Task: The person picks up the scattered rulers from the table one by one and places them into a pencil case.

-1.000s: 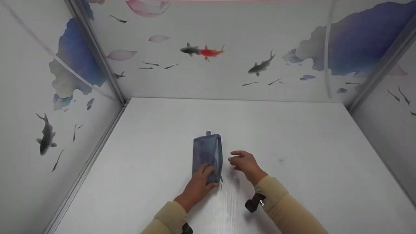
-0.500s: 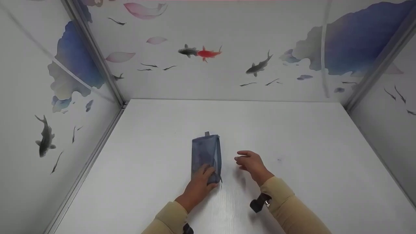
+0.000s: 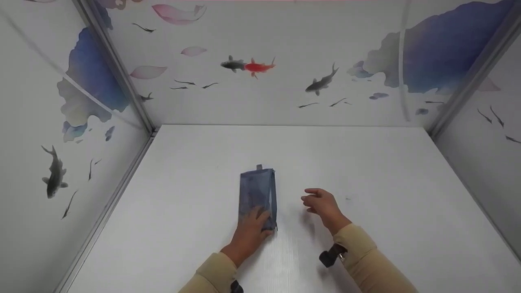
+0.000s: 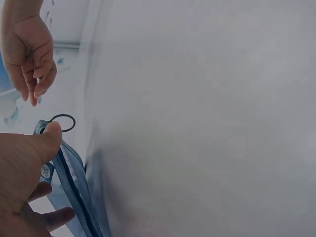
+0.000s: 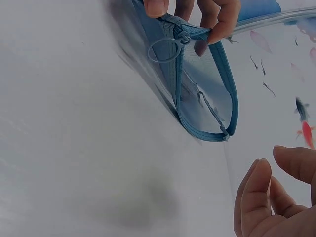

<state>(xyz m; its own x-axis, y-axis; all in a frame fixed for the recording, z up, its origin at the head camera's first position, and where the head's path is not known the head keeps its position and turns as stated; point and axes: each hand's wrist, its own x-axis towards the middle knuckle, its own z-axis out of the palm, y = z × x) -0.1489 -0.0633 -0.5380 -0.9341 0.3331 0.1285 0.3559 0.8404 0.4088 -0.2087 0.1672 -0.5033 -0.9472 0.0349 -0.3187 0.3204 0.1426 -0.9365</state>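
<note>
A blue see-through zipper pouch [image 3: 254, 189] stands on its edge on the white table, its zipped side turned to the right. My left hand [image 3: 247, 235] grips its near end, the thumb at the corner by the zipper and the fingers spread over the left face. From the right wrist view, the zipper edges [image 5: 233, 101] gape apart, so the mesh inside shows. A round ring pull [image 5: 150, 52] hangs at the zipper's near end. To the right of the pouch, my right hand [image 3: 323, 206] hovers above the table, fingers loosely bent and holding nothing.
The white tabletop [image 3: 195, 162] is bounded by a back wall [image 3: 260, 106] and side walls painted with fish and petals. Metal posts [image 3: 116, 61] mark the corners. A small faint mark [image 3: 348, 199] lies right of my right hand.
My right hand has drawn away from the pouch, moving to the right. The pouch and my left hand stay nearly in place, and the gap along the zipper looks narrower.
</note>
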